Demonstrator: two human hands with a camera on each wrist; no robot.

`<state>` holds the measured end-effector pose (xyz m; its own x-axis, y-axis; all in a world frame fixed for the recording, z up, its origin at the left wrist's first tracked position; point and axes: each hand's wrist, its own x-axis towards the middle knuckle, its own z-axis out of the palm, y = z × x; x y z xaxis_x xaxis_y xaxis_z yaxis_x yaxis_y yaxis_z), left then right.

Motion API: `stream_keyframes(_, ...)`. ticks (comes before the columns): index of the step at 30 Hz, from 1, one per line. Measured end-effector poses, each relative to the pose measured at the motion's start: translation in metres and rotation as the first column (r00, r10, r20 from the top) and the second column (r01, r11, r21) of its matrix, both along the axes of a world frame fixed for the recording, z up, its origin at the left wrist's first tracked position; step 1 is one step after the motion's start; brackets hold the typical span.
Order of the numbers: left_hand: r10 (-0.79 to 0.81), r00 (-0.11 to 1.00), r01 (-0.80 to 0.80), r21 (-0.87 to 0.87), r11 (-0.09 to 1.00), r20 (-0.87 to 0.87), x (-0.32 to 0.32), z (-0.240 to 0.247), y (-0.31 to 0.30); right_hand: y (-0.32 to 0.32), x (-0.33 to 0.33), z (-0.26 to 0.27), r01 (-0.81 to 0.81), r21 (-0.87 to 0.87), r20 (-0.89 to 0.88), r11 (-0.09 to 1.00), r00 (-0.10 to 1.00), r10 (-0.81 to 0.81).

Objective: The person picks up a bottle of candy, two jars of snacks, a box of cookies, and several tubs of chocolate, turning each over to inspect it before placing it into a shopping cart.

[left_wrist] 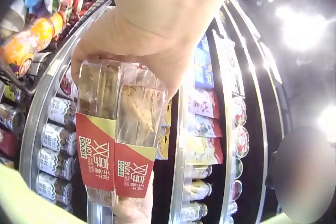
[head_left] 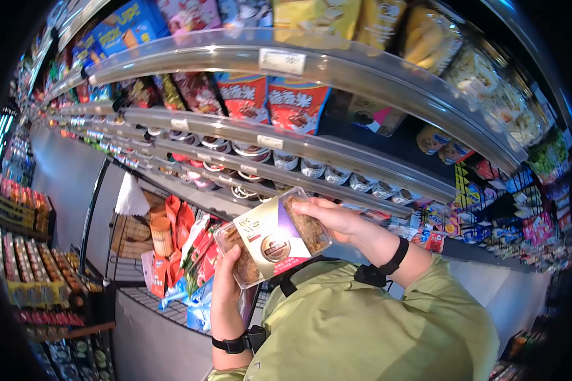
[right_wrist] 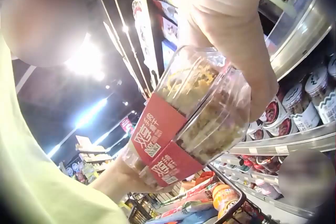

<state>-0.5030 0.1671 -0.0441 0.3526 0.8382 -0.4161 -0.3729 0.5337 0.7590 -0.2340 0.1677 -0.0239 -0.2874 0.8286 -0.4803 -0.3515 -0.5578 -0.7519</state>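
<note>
Both hands grip two clear plastic snack boxes together, one against the other, in front of the shelf. In the head view the top snack box (head_left: 276, 241) shows a gold, white and purple sleeve over brown pieces. My left hand (head_left: 229, 276) holds its left end, thumb on top. At the opposite end my right hand (head_left: 330, 219) has its thumb over the edge. The left wrist view shows both boxes (left_wrist: 139, 119) edge-on with red bands, under the left hand (left_wrist: 134, 45). In the right wrist view the right hand (right_wrist: 239, 50) grips the same boxes (right_wrist: 210, 124).
A wire shopping cart (head_left: 124, 298) stands to the left, holding red packets (head_left: 181, 219), an orange-capped bottle (head_left: 161, 236) and blue packs (head_left: 200, 308). Shelves ahead carry red snack bags (head_left: 295, 105), cups (head_left: 311, 167) and a similar box (head_left: 375, 115).
</note>
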Motion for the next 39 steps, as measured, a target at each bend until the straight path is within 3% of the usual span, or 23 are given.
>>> stream_keyframes(3, 0.148, 0.989, -0.148, -0.029, 0.989, 0.007, -0.015, 0.011, -0.015, 0.005, -0.027, 0.022, -0.017, -0.059, 0.041, 0.998, 0.999, 0.02)
stream_keyframes(7, 0.306, 0.952, -0.304, -0.063, 0.95, 0.022, -0.034, 0.01, -0.028, 0.008, -0.05, 0.022, -0.183, 0.045, 0.062, 0.982, 0.982, 0.18)
stream_keyframes(9, 0.351, 0.935, -0.347, -0.064, 0.936, 0.06, -0.04, 0.013, -0.034, 0.011, -0.061, 0.018, -0.191, -0.035, 0.199, 0.981, 0.961, 0.194)
stream_keyframes(10, 0.356, 0.932, -0.354, -0.044, 0.934, 0.07, -0.046, 0.01, -0.036, 0.012, -0.065, 0.03, -0.256, 0.02, 0.151, 0.966, 0.956, 0.25)
stream_keyframes(11, 0.371, 0.926, -0.37, -0.033, 0.928, 0.063, -0.052, 0.006, -0.039, 0.02, -0.072, 0.004, -0.282, 0.214, 0.134, 0.935, 0.957, 0.258)
stream_keyframes(12, 0.383, 0.922, -0.383, 0.002, 0.924, 0.053, -0.06, -0.005, -0.043, 0.019, -0.069, -0.013, -0.299, 0.221, 0.135, 0.928, 0.952, 0.275)
stream_keyframes(17, 0.483, 0.874, -0.463, 0.217, 0.859, -0.045, -0.081, -0.009, -0.062, 0.022, -0.092, -0.006, -0.386, 0.347, 0.139, 0.855, 0.923, 0.36)
stream_keyframes(18, 0.496, 0.868, -0.488, 0.207, 0.848, 0.015, -0.082, -0.003, -0.066, 0.022, -0.097, -0.007, -0.384, 0.408, 0.113, 0.828, 0.921, 0.372)
stream_keyframes(21, 0.529, 0.849, -0.511, 0.233, 0.828, -0.018, -0.089, -0.001, -0.073, 0.025, -0.106, -0.011, -0.435, 0.389, 0.129, 0.812, 0.899, 0.419)
stream_keyframes(25, 0.571, 0.816, -0.552, 0.178, 0.815, -0.083, -0.104, -0.011, -0.084, 0.025, -0.126, -0.007, -0.483, 0.362, 0.046, 0.797, 0.864, 0.502)
stream_keyframes(27, 0.575, 0.818, -0.573, 0.072, 0.816, 0.002, -0.104, -0.003, -0.089, 0.024, -0.136, -0.005, -0.494, 0.363, 0.118, 0.79, 0.865, 0.487)
stream_keyframes(29, 0.597, 0.801, -0.594, 0.078, 0.801, -0.032, -0.111, -0.012, -0.096, 0.024, -0.143, -0.009, -0.504, 0.368, 0.116, 0.781, 0.859, 0.499)
stream_keyframes(31, 0.571, 0.818, -0.575, 0.053, 0.816, 0.078, -0.117, -0.016, -0.103, 0.023, -0.151, -0.015, -0.512, 0.372, 0.111, 0.775, 0.853, 0.51)
stream_keyframes(33, 0.616, 0.786, -0.618, 0.05, 0.785, 0.051, -0.119, -0.015, -0.107, 0.024, -0.157, -0.023, -0.497, 0.456, 0.252, 0.738, 0.868, 0.429)
stream_keyframes(35, 0.648, 0.756, -0.649, -0.029, 0.761, 0.091, -0.122, -0.001, -0.109, 0.025, -0.164, -0.029, -0.491, 0.404, 0.181, 0.772, 0.87, 0.459)
stream_keyframes(37, 0.667, 0.742, -0.668, -0.001, 0.744, 0.071, -0.125, 0.003, -0.112, 0.022, -0.171, -0.027, -0.486, 0.343, 0.109, 0.803, 0.87, 0.48)
stream_keyframes(39, 0.673, 0.739, -0.674, 0.02, 0.739, 0.033, -0.131, -0.014, -0.114, 0.017, -0.18, -0.018, -0.426, 0.082, -0.014, 0.901, 0.904, 0.428)
